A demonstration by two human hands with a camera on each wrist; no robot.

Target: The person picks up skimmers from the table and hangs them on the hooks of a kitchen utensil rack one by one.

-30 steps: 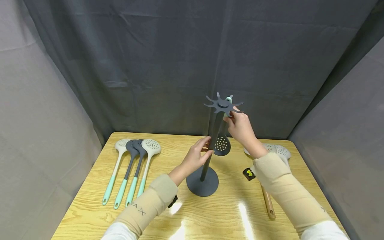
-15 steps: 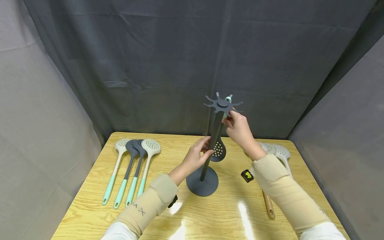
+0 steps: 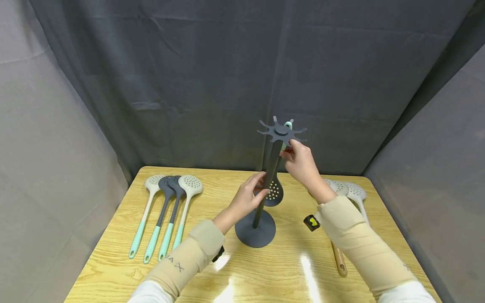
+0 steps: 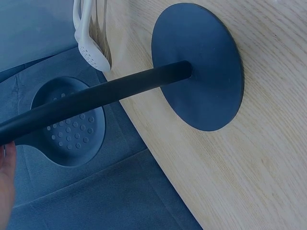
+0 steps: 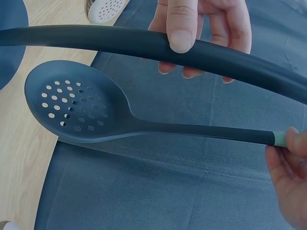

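Two hands work at the dark utensil stand (image 3: 256, 229) in the middle of the wooden worktop (image 3: 113, 261). The left hand (image 3: 248, 198) has its grip curled round the stand's pole. The right hand (image 3: 301, 162) pinches the mint handle end of a dark slotted spoon (image 3: 273, 192), which hangs from the stand's notched top beside the pole. Four more slotted spoons (image 3: 166, 210) lie at the worktop's left.

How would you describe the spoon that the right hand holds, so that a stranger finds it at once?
Start at the dark grey utensil stand in the middle of the wooden table. The right hand holds a slotted spoon by its mint handle end, just under the stand's star-shaped top. It is the only spoon that hangs upright; all the others lie flat on the table.
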